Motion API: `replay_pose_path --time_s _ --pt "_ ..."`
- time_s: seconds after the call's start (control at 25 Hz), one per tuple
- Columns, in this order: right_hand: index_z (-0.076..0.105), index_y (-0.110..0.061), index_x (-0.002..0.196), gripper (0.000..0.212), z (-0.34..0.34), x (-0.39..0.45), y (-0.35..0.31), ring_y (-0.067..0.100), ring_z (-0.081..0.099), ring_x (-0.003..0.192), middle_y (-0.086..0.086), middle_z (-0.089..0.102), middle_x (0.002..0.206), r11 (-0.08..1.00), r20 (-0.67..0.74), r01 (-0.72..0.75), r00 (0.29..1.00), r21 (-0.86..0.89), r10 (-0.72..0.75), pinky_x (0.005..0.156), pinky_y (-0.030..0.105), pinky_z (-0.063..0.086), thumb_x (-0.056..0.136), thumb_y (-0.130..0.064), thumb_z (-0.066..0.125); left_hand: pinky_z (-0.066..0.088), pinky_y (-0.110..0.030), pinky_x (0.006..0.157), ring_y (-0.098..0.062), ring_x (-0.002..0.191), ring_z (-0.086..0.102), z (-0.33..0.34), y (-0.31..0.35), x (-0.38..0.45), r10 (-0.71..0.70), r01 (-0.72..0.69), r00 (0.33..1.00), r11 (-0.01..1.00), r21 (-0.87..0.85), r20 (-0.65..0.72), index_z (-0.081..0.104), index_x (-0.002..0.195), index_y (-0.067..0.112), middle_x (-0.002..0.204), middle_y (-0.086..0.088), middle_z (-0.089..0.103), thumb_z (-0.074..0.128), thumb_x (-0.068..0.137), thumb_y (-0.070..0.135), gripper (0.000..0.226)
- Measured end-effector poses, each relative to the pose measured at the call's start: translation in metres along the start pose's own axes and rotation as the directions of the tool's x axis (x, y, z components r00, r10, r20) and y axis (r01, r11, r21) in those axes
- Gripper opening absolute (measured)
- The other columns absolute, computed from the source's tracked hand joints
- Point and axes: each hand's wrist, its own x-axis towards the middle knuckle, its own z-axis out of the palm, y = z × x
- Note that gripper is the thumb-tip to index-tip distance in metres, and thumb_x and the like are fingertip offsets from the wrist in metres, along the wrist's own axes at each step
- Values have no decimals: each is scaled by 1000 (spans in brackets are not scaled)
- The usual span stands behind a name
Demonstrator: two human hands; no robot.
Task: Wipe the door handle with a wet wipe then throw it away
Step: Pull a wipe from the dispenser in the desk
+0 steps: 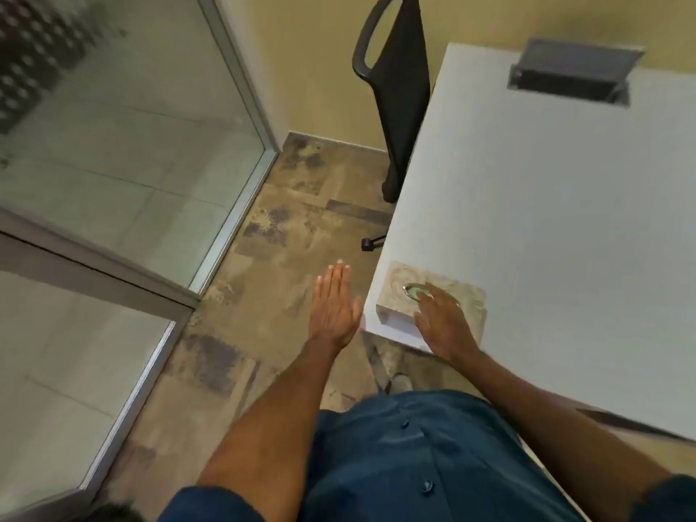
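A beige box of wet wipes sits on the near left corner of the white table, with an oval opening on its top. My right hand lies over the box top with fingers spread, fingertips at the opening, holding nothing. To the left of the table corner my left hand hovers flat and open over the floor. The glass door with its metal frame fills the left side. No door handle is in view.
A black office chair stands at the table's far left edge, against the yellow wall. A grey cable hatch is set into the table's far end. Patterned brown floor runs between the glass and the table.
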Motion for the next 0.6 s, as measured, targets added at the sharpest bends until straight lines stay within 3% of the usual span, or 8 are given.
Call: replay_pose_path --time_s 0.2,0.4,0.6 --pt "71 -14 126 31 -2 7 56 32 48 135 13 55 149 995 -12 -102 995 12 103 115 39 37 102 -18 53 6 -44 138 -27 168 4 36 61 25 112 -97 983 990 -104 148 12 171 10 181 -11 4 35 119 33 62" --pt "74 -14 118 30 -1 35 61 32 57 110 11 66 128 999 -21 -36 999 -38 35 87 41 53 103 -24 50 -1 -36 136 -30 168 4 64 76 41 185 -174 961 982 -68 205 15 170 8 180 -14 5 43 117 35 66" --pt "75 -22 118 25 -4 57 57 25 62 95 6 67 114 989 -7 34 999 -146 -36 72 32 47 100 -32 59 4 -36 136 -30 168 2 77 76 49 183 -170 965 982 -85 187 18 170 10 181 -12 6 51 115 39 71"
